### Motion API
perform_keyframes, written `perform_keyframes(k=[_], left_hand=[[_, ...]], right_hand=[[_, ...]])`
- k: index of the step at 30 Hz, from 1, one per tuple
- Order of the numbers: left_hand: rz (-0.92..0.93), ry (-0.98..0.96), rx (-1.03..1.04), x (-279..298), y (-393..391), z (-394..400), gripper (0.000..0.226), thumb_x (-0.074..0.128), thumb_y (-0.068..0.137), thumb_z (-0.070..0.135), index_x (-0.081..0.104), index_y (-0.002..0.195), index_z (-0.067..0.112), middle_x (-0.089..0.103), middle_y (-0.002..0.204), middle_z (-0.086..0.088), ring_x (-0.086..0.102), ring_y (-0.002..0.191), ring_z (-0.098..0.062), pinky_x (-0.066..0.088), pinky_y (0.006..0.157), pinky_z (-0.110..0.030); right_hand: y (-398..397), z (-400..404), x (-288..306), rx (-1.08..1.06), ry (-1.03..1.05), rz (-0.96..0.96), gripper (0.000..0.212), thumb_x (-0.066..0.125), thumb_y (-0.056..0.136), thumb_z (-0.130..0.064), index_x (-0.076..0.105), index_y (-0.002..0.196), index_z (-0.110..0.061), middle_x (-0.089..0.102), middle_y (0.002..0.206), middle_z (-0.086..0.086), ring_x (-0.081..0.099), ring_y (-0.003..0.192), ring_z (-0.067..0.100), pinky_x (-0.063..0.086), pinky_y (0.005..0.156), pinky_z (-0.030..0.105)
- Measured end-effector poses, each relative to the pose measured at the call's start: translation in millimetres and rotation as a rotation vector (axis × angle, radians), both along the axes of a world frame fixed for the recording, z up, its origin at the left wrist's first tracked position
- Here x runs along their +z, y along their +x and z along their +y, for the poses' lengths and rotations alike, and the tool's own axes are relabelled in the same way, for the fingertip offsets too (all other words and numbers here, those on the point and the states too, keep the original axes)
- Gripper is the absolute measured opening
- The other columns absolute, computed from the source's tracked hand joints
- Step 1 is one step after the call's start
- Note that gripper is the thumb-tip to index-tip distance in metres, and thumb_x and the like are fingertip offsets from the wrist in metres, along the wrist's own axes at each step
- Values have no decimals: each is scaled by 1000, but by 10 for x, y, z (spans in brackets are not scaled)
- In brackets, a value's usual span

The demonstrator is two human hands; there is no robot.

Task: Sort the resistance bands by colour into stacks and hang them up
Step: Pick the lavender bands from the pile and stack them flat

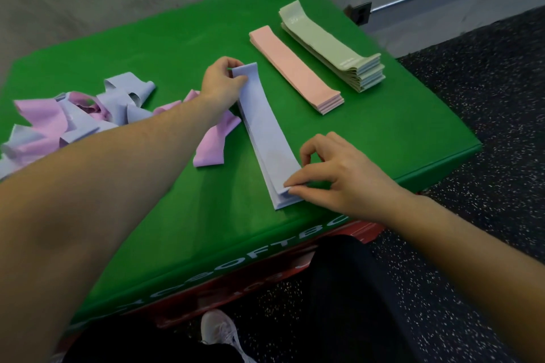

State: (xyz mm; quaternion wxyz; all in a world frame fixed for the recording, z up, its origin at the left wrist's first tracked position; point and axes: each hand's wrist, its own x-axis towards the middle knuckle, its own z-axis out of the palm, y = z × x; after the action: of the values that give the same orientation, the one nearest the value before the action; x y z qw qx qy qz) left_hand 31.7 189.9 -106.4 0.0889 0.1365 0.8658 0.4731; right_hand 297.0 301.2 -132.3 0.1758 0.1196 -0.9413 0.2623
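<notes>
Far left on the green box (147, 47): your unsorted pile (70, 115) of lilac and blue-grey bands, tangled and curled, running off the frame's left edge. Just right of it, one loose pink-lilac band (213, 141) lies flat, partly under your left forearm. Your left hand (221, 82) reaches across and pinches the far end of the blue-grey stack (267, 132), thumb on top, fingers curled behind the edge. That stack runs diagonally from far-left to near-right, several bands deep, layers visible at the near end. Your right hand (333, 174) pinches the near end's top layers between thumb and index finger, other fingers curled above it. So both hands grasp the same stack, one per end. Further right, the salmon-pink stack (298, 71) lies flat, parallel, apart from the blue one. Just beside it on the right, the pale green stack (333, 47), taller, top band's far end curling up. Past the box: speckled dark floor (486, 127).
</notes>
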Motion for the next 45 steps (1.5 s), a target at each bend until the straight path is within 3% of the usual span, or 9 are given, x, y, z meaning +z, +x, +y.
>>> perform_keyframes(k=[7,12,16,24,29,33,36,40,45], left_hand=[[104,-148,-38,-158,-68,-21,13,56,97,8,58,106,16,63,108,-6,63,101,-22,56,77,-30],[225,-249,-98,-245,-158,-38,34,60,97,15,58,131,19,54,135,-1,58,118,-20,47,105,-38],[282,-366,-202,-263,-199,-59,33,54,100,22,61,132,18,57,139,-2,56,123,-20,46,108,-45],[390,-406,-187,-187,-96,-139,29,56,100,23,62,128,19,45,143,-3,58,113,-23,51,99,-40],[509,-414,-248,-41,149,-366,23,56,98,25,63,119,22,48,137,1,56,112,-20,48,101,-38],[519,-413,-294,82,423,-698,21,54,100,23,62,119,20,50,135,0,50,118,-16,42,108,-41],[529,-378,-273,147,613,-1034,19,53,99,23,63,116,21,54,125,2,51,106,-12,46,101,-41],[584,-327,-301,168,915,-1538,15,57,97,19,66,109,19,59,115,4,53,112,-17,41,107,-45],[655,-351,-234,43,1089,-2273,17,55,92,21,70,101,19,66,107,3,57,103,-20,43,91,-39]], right_hand=[[-7,87,-179,115,21,-90,25,63,91,-46,76,106,-32,60,98,-9,55,91,10,47,76,39],[-15,91,-214,98,-39,-122,24,65,89,-43,72,110,-33,60,103,-11,58,97,6,45,81,37],[-17,98,-216,92,-84,-134,22,64,89,-45,73,105,-32,59,101,-13,57,97,4,44,86,38],[-7,98,-165,51,-262,-214,24,71,86,-45,73,106,-31,61,96,-16,57,86,1,42,81,23],[-43,97,-31,-68,-753,-357,16,73,90,-24,73,106,-21,61,78,-10,48,67,6,41,65,17],[-60,-14,55,-142,-781,-354,12,70,93,-22,73,104,-18,68,87,4,56,74,8,46,69,19],[-88,-127,130,-211,-796,-304,10,68,94,-24,74,102,-23,71,99,11,63,88,25,53,84,36],[-100,-377,255,-209,-789,-266,10,66,95,-23,72,101,-28,65,100,25,56,80,23,48,75,37],[-164,-798,341,-131,-703,-299,15,65,95,-16,70,100,-30,63,84,6,50,67,15,44,64,27]])
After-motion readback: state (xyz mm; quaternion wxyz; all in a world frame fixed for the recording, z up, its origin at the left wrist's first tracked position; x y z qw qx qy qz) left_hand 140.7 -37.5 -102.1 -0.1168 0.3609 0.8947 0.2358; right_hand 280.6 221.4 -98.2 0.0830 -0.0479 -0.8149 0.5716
